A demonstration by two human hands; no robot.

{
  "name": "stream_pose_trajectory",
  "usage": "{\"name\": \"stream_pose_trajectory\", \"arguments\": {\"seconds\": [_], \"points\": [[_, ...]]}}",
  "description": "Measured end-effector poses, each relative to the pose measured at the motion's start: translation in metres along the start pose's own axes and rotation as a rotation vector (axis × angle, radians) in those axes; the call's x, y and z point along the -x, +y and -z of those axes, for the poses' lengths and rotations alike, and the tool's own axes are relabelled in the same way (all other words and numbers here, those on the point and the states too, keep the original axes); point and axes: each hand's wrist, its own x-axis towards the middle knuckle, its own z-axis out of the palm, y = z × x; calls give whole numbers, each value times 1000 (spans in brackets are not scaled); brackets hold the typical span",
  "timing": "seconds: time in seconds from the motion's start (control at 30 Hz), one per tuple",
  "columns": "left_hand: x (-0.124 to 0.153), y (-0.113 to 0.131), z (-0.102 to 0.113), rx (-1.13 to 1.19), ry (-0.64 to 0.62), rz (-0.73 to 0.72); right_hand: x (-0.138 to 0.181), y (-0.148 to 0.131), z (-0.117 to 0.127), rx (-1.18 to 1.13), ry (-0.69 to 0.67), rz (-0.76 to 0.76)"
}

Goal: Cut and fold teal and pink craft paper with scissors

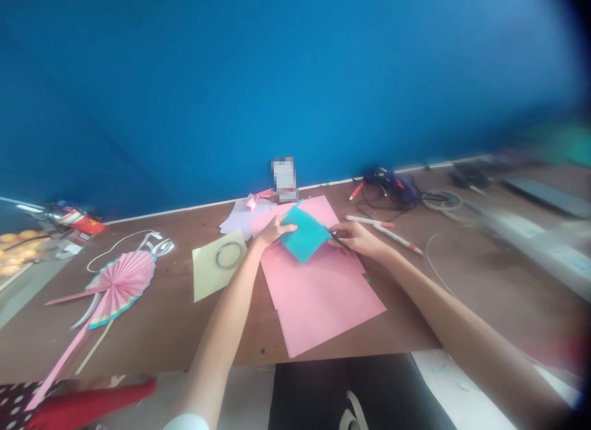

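My left hand (273, 230) pinches the left corner of a teal square of paper (305, 236), thumb on top. The paper is held up, tilted, above several pink sheets (323, 313) on the table. My right hand (354, 238) is closed at the paper's right corner around a dark, narrow tool that looks like scissors (340, 241); its blades run along the paper's upper right edge. Most of the tool is hidden by the fingers and the paper. A thin teal sliver (300, 203) shows at the paper's top corner.
Left of my arms are a pale yellow sheet (207, 273) with a ring (228, 255) on it and a pink pleated paper fan (124, 279). White-and-red markers (397, 238) lie to the right. Cables (388, 186) and a blurred power strip (530, 233) sit farther right. A blue wall (295, 79) stands behind.
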Motion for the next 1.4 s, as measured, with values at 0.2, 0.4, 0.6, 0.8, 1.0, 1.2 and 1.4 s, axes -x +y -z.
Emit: {"name": "stream_pose_trajectory", "arguments": {"seconds": [0.2, 0.4, 0.6, 0.8, 1.0, 1.2, 1.4], "points": [[-2, -4, 2, 16, -9, -12, 0, 1, 1, 23, -7, 34], [-2, -4, 3, 28, 7, 1, 1, 0, 0, 67, 17, 43], [-1, -1, 1, 40, -8, 0, 2, -2, 1, 94, 17, 49], [0, 1, 0, 36, -7, 18, 2, -1, 2, 107, 13, 48], [-1, -1, -1, 81, 2, 24, 3, -1, 2, 125, 17, 43], [0, -1, -2, 113, 29, 46, 3, -1, 1, 142, 8, 73], [2, 4, -5, 118, 37, 4, 3, -3, 1, 134, 4, 70]]}}
